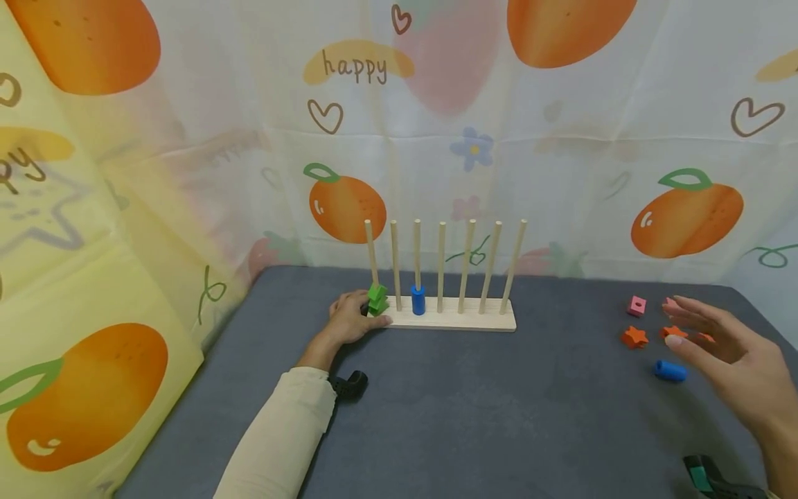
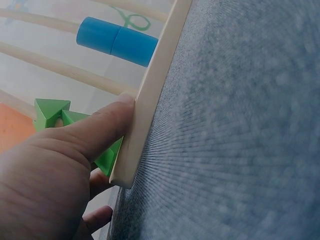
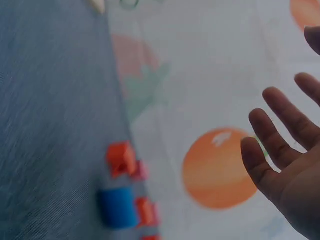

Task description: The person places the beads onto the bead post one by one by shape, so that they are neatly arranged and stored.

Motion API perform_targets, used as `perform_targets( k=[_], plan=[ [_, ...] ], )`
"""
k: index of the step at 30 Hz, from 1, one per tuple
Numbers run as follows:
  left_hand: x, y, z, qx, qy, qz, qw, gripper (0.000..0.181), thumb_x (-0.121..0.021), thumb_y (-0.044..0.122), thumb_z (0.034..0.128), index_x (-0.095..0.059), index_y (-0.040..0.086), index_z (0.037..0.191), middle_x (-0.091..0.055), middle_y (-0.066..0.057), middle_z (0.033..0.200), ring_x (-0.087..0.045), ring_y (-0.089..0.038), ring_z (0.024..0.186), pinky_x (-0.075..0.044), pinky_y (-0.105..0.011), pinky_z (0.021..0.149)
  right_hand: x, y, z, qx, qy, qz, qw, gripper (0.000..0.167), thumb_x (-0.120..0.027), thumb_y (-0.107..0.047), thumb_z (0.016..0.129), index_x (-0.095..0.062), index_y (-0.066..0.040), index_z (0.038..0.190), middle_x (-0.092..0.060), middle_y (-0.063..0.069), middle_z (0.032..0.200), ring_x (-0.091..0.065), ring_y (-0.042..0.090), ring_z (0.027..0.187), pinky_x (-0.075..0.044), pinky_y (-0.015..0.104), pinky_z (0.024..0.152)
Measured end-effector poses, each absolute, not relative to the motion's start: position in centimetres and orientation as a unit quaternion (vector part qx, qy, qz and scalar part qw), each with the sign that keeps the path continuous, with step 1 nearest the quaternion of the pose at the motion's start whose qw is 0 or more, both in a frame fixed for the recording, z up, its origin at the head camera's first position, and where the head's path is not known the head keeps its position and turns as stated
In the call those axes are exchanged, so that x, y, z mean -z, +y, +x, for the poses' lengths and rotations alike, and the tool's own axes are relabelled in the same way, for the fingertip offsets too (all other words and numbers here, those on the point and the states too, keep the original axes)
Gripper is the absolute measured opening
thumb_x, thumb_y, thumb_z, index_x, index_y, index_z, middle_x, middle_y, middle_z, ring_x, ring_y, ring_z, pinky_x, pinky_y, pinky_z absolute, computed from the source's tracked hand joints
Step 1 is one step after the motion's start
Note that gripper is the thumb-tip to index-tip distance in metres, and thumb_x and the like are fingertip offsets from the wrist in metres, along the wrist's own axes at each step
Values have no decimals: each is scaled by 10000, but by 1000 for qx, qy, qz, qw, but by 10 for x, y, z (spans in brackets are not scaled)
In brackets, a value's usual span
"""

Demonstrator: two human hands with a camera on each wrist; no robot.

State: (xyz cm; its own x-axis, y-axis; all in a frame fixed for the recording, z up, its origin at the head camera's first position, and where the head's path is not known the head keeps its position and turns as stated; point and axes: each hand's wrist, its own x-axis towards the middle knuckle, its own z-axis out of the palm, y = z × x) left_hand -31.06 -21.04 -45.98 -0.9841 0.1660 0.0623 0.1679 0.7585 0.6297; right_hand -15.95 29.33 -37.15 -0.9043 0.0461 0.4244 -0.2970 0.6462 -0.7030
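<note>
My left hand (image 1: 352, 319) grips the left end of a wooden base (image 1: 451, 320) with several upright pegs, its thumb along the front edge in the left wrist view. Beside that hand, green angular pieces (image 1: 377, 299) are stacked on the leftmost peg. Two blue cylinders (image 2: 117, 41) sit one on the other on the third peg. My right hand (image 1: 736, 353) hovers at the right with fingers spread and holds nothing. Near it lie a blue cylinder (image 1: 670, 371), orange star pieces (image 1: 634, 337) and a pink cube (image 1: 636, 305); the hand partly hides other pieces.
The dark grey table (image 1: 499, 416) reaches back to a printed curtain (image 1: 561, 138), which stands close behind the pegs. Another curtain (image 1: 125, 270) runs along the table's left side. Black straps with dark devices are on both wrists.
</note>
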Motion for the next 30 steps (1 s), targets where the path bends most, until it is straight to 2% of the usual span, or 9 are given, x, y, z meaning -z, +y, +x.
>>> perform_targets(
  k=[4,7,10,13,15,18,21,25,30],
  plan=[
    [459,-210,-309,334,-938,-93,12,596,-784,448,792,-649,101,1258,-493,-144,1385,-323,-349,1300,-113,-551,1053,390,314,-165,-411,-897,43,158,543,-626,-194,962,-432,-198,1469,-487,-211,1215,-470,-100,1021,-360,62,727],
    [459,-209,-309,334,-938,-92,8,562,-790,408,799,-653,109,1255,-492,-136,1391,-321,-345,1304,-104,-547,1056,405,327,-169,-393,-911,22,125,554,-621,-257,964,-420,-194,1477,-493,-168,1207,-446,-71,1009,-405,130,679],
    [460,-209,-311,335,-938,-90,-1,550,-791,376,807,-645,113,1267,-485,-125,1401,-314,-342,1316,-92,-546,1064,420,336,-172,-371,-924,-4,89,618,-614,-326,961,-380,-111,1491,-522,47,1295,-480,145,1097,-472,325,726],
    [461,-208,-312,330,-940,-89,-2,567,-793,375,805,-637,97,1274,-486,-126,1400,-319,-343,1313,-101,-549,1062,433,342,-175,-360,-932,-31,44,702,-602,-398,955,-350,-3,1478,-435,301,1366,-438,452,1150,-462,542,727],
    [462,-208,-312,327,-941,-90,-1,585,-793,379,804,-628,85,1282,-486,-129,1399,-321,-344,1314,-107,-550,1062,438,345,-177,-350,-936,-43,15,739,-587,-435,954,-343,41,1464,-379,374,1375,-389,584,1131,-445,613,729],
    [461,-208,-312,328,-941,-90,-1,593,-796,375,801,-625,78,1284,-485,-129,1399,-319,-343,1315,-104,-547,1065,442,350,-181,-322,-946,-41,-18,747,-588,-457,947,-374,69,1431,-382,397,1351,-410,602,1106,-466,604,739],
    [461,-208,-312,327,-941,-89,-1,592,-795,374,803,-623,81,1287,-483,-125,1402,-318,-338,1315,-102,-545,1065,443,351,-183,-291,-956,-27,-26,686,-632,-397,937,-432,91,1377,-413,424,1289,-468,584,1057,-493,572,728],
    [460,-208,-311,325,-941,-90,-2,598,-791,379,806,-619,77,1292,-477,-131,1406,-311,-344,1317,-103,-549,1063,442,349,-186,-243,-970,-9,-15,546,-712,-234,889,-525,78,1296,-475,428,1201,-513,562,1003,-468,603,725],
    [459,-209,-311,330,-940,-87,1,595,-793,373,806,-620,67,1286,-480,-141,1399,-306,-349,1320,-99,-545,1066,439,344,-189,-186,-982,-2,2,424,-748,-146,831,-619,32,1195,-536,389,1147,-491,571,1006,-386,672,752]
  ],
)
